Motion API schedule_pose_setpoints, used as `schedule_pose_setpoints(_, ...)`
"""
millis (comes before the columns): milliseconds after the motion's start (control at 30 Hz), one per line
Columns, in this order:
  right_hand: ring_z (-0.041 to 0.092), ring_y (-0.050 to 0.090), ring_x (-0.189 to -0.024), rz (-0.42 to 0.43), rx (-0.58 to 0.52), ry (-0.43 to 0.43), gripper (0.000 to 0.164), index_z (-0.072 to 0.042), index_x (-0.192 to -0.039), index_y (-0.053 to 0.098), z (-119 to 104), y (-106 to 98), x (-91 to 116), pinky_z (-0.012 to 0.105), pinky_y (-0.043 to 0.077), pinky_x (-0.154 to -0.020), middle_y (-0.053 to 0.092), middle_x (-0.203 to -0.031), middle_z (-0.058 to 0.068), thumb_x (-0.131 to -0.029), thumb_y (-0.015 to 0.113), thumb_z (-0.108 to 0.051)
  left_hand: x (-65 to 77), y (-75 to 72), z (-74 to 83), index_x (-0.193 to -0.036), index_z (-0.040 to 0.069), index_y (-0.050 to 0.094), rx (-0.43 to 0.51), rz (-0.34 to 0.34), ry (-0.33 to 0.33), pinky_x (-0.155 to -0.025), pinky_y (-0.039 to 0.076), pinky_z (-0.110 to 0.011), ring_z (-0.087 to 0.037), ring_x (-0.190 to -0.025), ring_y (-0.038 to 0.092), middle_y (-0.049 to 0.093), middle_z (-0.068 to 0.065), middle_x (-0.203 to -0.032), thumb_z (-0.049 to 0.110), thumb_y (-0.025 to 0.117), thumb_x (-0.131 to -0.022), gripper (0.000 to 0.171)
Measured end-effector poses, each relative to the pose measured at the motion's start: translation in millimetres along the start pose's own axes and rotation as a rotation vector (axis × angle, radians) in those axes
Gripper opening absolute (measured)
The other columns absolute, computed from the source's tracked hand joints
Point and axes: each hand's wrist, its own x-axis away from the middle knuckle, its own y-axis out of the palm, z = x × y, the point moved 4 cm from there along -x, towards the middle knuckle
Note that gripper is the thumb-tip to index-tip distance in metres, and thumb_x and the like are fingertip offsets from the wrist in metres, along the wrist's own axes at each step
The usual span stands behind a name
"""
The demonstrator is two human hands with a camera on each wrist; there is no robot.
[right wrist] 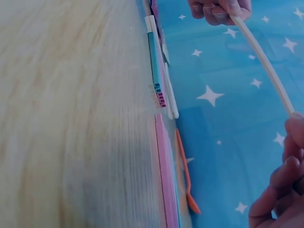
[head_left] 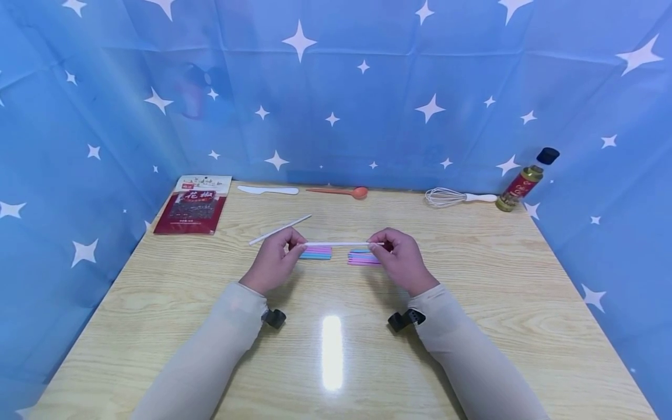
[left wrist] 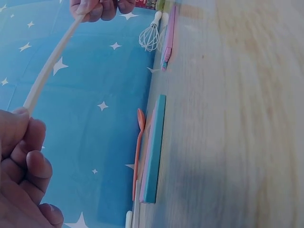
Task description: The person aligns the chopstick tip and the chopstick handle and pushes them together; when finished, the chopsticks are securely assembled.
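Left grip (head_left: 275, 260) above table (head_left: 336, 294), starry curtain (head_left: 325, 76)

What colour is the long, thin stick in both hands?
The stick is off-white, clearest in the left wrist view.

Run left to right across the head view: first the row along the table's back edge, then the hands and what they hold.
Back row: red packet → white knife → orange spoon → whisk → bottle.
Hands: left hand → white stick held at both ends → right hand.
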Motion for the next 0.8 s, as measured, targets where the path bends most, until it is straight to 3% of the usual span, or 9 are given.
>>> schedule_pose_setpoints(233,0.025,0.046,-0.068,-0.039,-0.024,0.030,0.014,-0.008,-0.108,0.076,1,-3,-3,0.029,0.041,-0.059,0.058,-0.083,0.012,-0.104,0.069,-0.020,-1.0,-6.6,-4.3,-0.102,0.012,0.068,0.011,0.003,-0.064,-0.075,0.043,-0.032,-0.022,-0.089,0.052,0.060,-0.004,-0.096,0.012,0.065,-0.106,0.005)
schedule_pose_setpoints(400,0.025,0.051,-0.074,-0.029,-0.018,0.052,0.017,-0.008,-0.112,0.077,6,-5,-5,0.028,0.044,-0.064,0.062,-0.088,0.009,-0.103,0.070,-0.022,-4.2,-18.0,-16.9,-0.104,0.009,0.068,0.023,0.030,-0.081,-0.076,0.044,-0.032,-0.023,-0.092,0.053,0.060,-0.006,-0.097,0.013,0.065,-0.106,0.005)
schedule_pose_setpoints(533,0.024,0.054,-0.078,-0.003,-0.022,0.046,0.019,-0.007,-0.114,0.077,10,-7,-6,0.027,0.047,-0.067,0.066,-0.092,0.008,-0.103,0.071,-0.021,-7.2,-35.2,-34.4,-0.107,0.004,0.068,0.023,0.102,-0.121,-0.076,0.044,-0.031,-0.023,-0.090,0.053,0.060,-0.010,-0.096,0.012,0.064,-0.106,0.009)
schedule_pose_setpoints(800,0.025,0.054,-0.080,-0.003,-0.042,0.066,0.019,-0.007,-0.114,0.077,10,-10,-5,0.027,0.047,-0.068,0.068,-0.094,0.009,-0.102,0.072,-0.021,-6.6,-64.9,-66.6,-0.112,0.001,0.070,-0.024,0.305,-0.332,-0.073,0.044,-0.029,-0.021,-0.085,0.051,0.060,-0.011,-0.095,0.013,0.061,-0.107,0.015)
